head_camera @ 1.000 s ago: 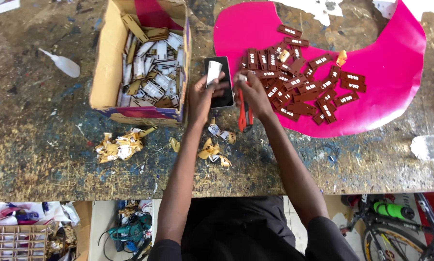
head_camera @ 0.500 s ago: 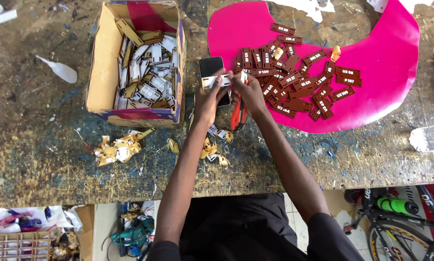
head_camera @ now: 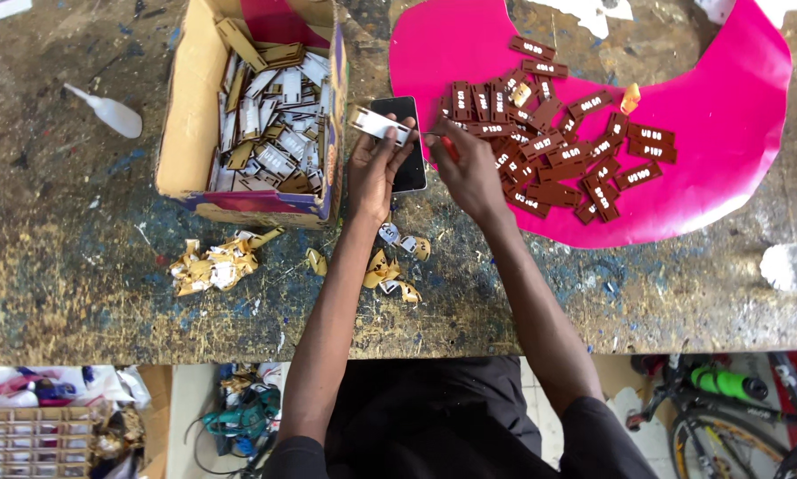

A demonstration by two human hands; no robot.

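Head view: left hand (head_camera: 376, 168) clamped on a small white tag (head_camera: 379, 124), right hand (head_camera: 469, 168) pinching a red tool (head_camera: 449, 147), just above the black phone (head_camera: 404, 146) on the surface (head_camera: 106, 293).

Cardboard box (head_camera: 185, 133) blocks left; paper scraps (head_camera: 212, 264) near; bare table (head_camera: 61, 266) beyond.

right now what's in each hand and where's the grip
Left hand pinches a small pale tag by its lower edge; right hand grips a thin red tool, most of it hidden.
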